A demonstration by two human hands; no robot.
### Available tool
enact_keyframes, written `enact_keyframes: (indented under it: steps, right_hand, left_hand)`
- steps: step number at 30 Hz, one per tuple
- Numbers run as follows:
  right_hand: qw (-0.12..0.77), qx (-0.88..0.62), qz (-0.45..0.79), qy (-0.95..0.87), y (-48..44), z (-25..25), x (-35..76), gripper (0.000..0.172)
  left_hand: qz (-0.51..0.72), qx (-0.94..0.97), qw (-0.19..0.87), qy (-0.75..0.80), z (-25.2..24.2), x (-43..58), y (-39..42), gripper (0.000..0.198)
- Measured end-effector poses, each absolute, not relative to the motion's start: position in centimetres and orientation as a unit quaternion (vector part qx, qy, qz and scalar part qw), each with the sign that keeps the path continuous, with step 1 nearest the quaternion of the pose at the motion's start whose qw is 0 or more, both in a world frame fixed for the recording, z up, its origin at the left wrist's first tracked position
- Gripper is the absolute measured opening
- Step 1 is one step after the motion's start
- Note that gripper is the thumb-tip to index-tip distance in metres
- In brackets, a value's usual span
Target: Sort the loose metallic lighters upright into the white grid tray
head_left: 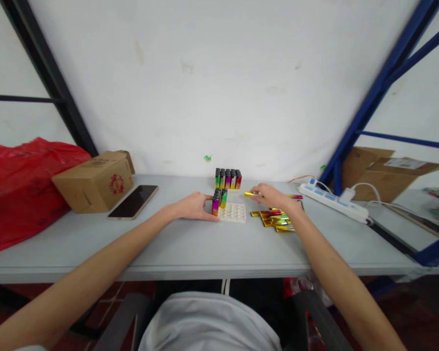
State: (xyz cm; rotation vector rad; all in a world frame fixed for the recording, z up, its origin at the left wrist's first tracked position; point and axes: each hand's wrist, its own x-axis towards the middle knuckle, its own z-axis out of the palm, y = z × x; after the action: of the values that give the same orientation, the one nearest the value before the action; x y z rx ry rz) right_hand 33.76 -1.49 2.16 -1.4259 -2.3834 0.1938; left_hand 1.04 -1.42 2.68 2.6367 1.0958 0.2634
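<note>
A white tray point(234, 212) with rows of round holes lies on the table, with several shiny lighters point(215, 204) in purple, green and orange standing upright at its left end. My left hand point(195, 206) curls around that left end, thumb at the front corner and fingers behind the lighters. To the right, my right hand point(267, 194) pinches a gold lighter point(248, 194), held roughly level above the table. Below that hand lies a loose pile of shiny gold and red lighters point(274, 218), partly hidden by my forearm.
Behind the tray, a full block of upright lighters point(228, 179) stands near the wall. Left are a phone point(133, 202), a cardboard box point(95, 183) and a red plastic bag point(29, 190). Right are a white power strip point(332, 202) with cables and an opened carton point(384, 170).
</note>
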Motion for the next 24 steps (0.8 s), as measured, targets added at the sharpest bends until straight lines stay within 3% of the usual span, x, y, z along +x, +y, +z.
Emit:
enact_keyframes:
  steps: [6,11,19,24]
  right_hand:
    - [0.298,-0.486,0.075,-0.818,-1.4,2.4,32.2,0.02]
    - [0.401,-0.43,0.214,-0.78,-1.3,1.6,30.7,0.025]
    - [0.381,-0.391,0.307,-0.78,-2.8,2.6,29.0,0.048]
    - [0.346,-0.367,0.381,-0.775,-3.2,2.2,28.2,0.051]
  left_hand:
    - [0.091,0.913,0.128,0.376,2.5,1.0,-1.3,0.078]
    - [0.088,0.916,0.129,0.37,2.4,0.9,-1.0,0.081]
    - [0.102,0.917,0.145,0.358,2.1,0.8,-0.9,0.078]
    - [0.104,0.919,0.147,0.35,2.3,0.9,-1.0,0.073]
